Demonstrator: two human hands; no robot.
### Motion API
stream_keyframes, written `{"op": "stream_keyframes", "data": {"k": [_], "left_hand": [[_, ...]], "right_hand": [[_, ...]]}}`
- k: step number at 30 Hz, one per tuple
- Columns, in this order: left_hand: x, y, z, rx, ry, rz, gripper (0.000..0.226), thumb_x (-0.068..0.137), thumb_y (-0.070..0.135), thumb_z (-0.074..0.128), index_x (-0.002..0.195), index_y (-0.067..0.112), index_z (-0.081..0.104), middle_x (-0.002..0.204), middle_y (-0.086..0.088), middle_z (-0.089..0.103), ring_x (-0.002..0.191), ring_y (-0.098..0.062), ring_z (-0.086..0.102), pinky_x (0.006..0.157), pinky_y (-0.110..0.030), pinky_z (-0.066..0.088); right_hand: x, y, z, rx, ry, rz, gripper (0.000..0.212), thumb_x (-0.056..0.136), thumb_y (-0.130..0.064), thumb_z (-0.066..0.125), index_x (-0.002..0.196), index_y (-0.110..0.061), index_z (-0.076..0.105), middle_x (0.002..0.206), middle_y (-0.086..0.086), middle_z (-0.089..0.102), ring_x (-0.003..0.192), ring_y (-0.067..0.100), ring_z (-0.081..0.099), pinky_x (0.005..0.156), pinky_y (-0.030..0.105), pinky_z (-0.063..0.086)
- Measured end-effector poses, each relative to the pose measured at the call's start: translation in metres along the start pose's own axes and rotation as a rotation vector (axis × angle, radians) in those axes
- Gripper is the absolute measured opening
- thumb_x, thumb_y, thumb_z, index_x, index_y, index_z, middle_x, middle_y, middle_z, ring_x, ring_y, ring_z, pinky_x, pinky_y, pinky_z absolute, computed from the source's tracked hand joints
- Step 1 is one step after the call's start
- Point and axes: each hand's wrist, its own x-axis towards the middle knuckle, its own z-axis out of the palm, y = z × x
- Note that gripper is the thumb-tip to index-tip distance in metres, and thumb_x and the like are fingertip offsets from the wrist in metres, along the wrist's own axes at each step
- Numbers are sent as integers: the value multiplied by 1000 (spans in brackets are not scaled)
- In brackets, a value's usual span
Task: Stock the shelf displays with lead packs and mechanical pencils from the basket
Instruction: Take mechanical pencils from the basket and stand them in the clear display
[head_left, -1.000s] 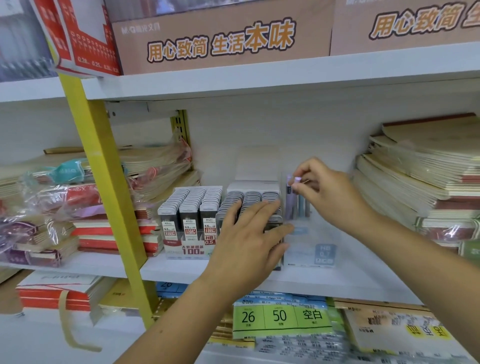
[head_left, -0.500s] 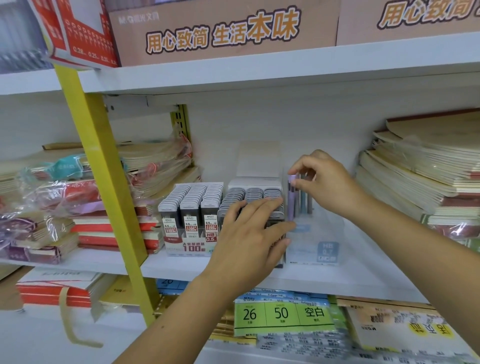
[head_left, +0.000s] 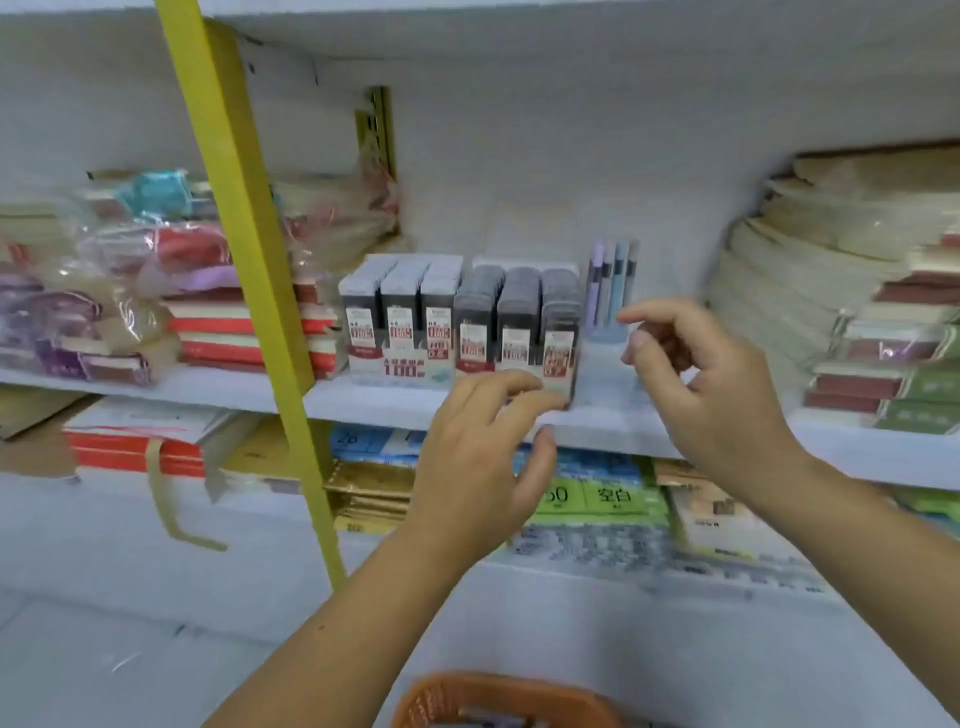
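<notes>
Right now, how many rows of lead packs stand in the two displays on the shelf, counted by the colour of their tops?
Light-topped rows: 3
Dark-topped rows: 3
Total: 6

Wrapped notebook stacks (head_left: 197, 249) lie behind a yellow post (head_left: 249, 260).

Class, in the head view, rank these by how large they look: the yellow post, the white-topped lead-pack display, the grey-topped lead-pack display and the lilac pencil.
1. yellow post, clearly the largest
2. white-topped lead-pack display and grey-topped lead-pack display: these look about alike, so they are not ranked against each other
3. lilac pencil, the smallest
</notes>
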Motion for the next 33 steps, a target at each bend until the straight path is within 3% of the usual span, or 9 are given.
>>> {"op": "stream_keyframes", "data": {"k": [4, 7, 11, 14, 18, 22, 28, 31, 33], "left_hand": [[-142, -12, 30, -103, -280, -408, 27, 95, 24, 54, 118, 17, 67, 117, -2, 60, 109, -18, 55, 94, -24, 42], [-250, -27, 44, -140, -514, -782, 28, 96, 18, 60, 124, 16, 64, 125, -5, 54, 111, -23, 58, 94, -39, 50], [-355, -53, 45, 3, -677, -1082, 31, 94, 19, 65, 124, 12, 64, 125, -14, 58, 114, -34, 57, 97, -41, 46], [-403, -68, 42, 65, -778, -1267, 45, 96, 31, 62, 137, 15, 54, 138, -12, 51, 124, -30, 52, 103, -39, 42], [-431, -78, 53, 19, -832, -1361, 55, 98, 32, 59, 147, 15, 41, 145, -8, 47, 128, -26, 52, 106, -42, 45], [-441, -80, 68, 2, -838, -1388, 48, 96, 25, 61, 141, 17, 47, 136, -8, 51, 116, -27, 61, 96, -46, 52], [-451, -78, 73, -18, -785, -1443, 46, 96, 26, 59, 140, 27, 46, 129, -2, 58, 107, -23, 64, 90, -44, 54], [-451, -75, 73, -29, -776, -1446, 46, 96, 25, 58, 140, 29, 45, 128, 1, 60, 106, -21, 64, 88, -44, 55], [-450, -74, 74, -25, -780, -1451, 47, 96, 24, 57, 141, 29, 44, 129, 1, 60, 108, -22, 64, 89, -46, 56]], "right_hand": [[-131, 31, 65, -11, -462, 253, 12, 96, -38, 47, 102, -47, 54, 88, -23, 59, 71, 1, 57, 59, 14, 41], [-252, 72, 119, -29, -845, 619, 18, 98, -29, 52, 99, -47, 53, 106, -12, 65, 84, 7, 61, 74, 28, 50], [-380, 102, 171, -138, -1065, 916, 36, 97, -27, 55, 131, -18, 54, 125, 5, 62, 94, 15, 62, 82, 31, 48], [-430, 109, 195, -149, -1131, 1036, 51, 95, -30, 60, 141, -18, 42, 144, 10, 45, 123, 26, 51, 98, 36, 45], [-451, 126, 220, -282, -1127, 1050, 70, 92, -41, 63, 150, -29, 25, 158, 8, 22, 144, 33, 21, 111, 42, 28], [-470, 142, 231, -310, -1231, 1064, 80, 90, -42, 64, 153, -32, 15, 161, 8, 14, 146, 34, 11, 115, 45, 21], [-492, 154, 235, -290, -1262, 991, 62, 85, -39, 71, 135, -21, 40, 138, 9, 34, 125, 29, 36, 103, 39, 38], [-491, 161, 237, -258, -1312, 954, 52, 86, -38, 69, 126, -16, 44, 133, 9, 36, 104, 21, 45, 86, 32, 42], [-490, 162, 239, -254, -1350, 898, 52, 89, -36, 66, 131, -13, 44, 134, 11, 41, 105, 24, 51, 87, 32, 44]]}}
